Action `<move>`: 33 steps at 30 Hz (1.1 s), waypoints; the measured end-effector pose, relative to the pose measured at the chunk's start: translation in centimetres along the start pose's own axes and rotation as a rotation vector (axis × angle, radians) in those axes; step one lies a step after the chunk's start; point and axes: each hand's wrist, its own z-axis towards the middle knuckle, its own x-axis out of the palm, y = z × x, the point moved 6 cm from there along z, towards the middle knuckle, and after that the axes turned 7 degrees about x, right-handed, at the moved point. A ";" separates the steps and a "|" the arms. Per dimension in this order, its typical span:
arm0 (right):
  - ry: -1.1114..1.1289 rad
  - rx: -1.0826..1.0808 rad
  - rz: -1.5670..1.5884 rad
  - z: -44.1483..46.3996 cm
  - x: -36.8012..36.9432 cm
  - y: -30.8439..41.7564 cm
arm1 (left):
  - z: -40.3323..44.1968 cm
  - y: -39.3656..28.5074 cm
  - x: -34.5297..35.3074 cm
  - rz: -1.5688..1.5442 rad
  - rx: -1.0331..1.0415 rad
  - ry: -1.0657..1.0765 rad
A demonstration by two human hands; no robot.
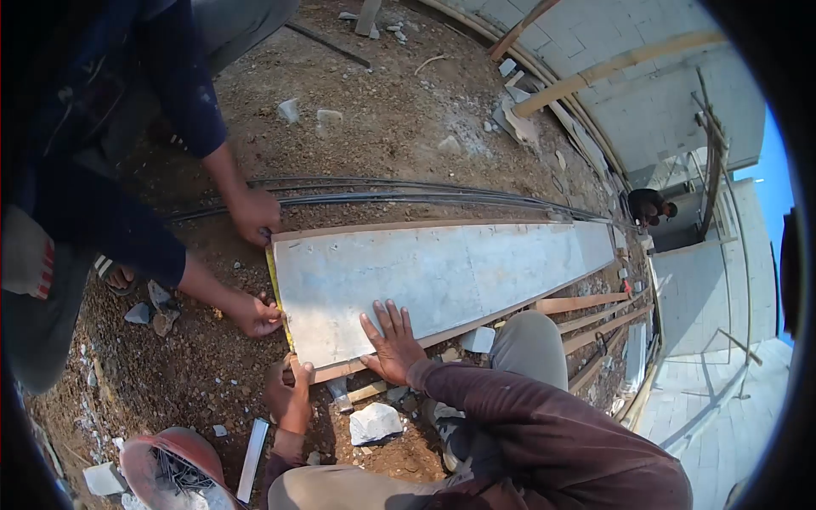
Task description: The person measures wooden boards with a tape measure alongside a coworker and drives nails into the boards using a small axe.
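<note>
A long pale board (442,272) with wooden edging lies on the ground. My right hand (395,347) rests flat on it near the front edge, fingers spread. At its near-left corner, my left hand (289,395) is closed around the end of the edging, thumb on top. A yellow tape measure (274,280) runs across the board's left end. Another person in dark blue sleeves holds the tape with one hand (255,212) at the far corner and the other hand (259,316) midway along it. A hammer head (340,399) shows under the near edge.
Dark metal rods (374,197) run behind the board. A reddish bucket (174,463) of nails stands at the bottom left beside a metal strip (252,459). White stone (376,423) and timber strips (603,331) lie nearby. Another person (650,206) crouches by block walls (705,297).
</note>
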 end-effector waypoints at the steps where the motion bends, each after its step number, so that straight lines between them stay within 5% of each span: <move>1: 0.010 0.019 -0.009 -0.1 0.0 -0.1 | 0.7 0.2 0.0 -0.049 0.042 0.081; 6: -0.007 0.057 0.058 -0.8 -1.1 -0.1 | 4.7 5.4 0.4 -0.062 -0.066 0.425; 11: 0.376 0.107 0.320 0.6 -4.6 -0.5 | 4.5 -4.7 12.8 0.042 -0.084 0.778; 17: -0.178 -0.046 0.911 -5.4 -21.4 -6.9 | -2.4 -14.7 25.3 0.294 0.039 1.073; 21: -0.228 0.184 1.040 -9.8 -21.5 -13.8 | -6.1 -17.2 29.7 0.422 0.080 1.172; 24: 0.023 0.232 0.844 -10.0 -18.1 -15.2 | -7.5 -16.8 31.5 0.493 0.099 1.201; 27: -0.488 0.380 0.953 -13.1 -20.5 -14.2 | -8.5 -15.7 32.4 0.549 0.108 1.216; 33: -0.217 0.347 1.005 -16.9 -21.3 -15.0 | -9.0 -15.5 32.2 0.611 0.102 1.222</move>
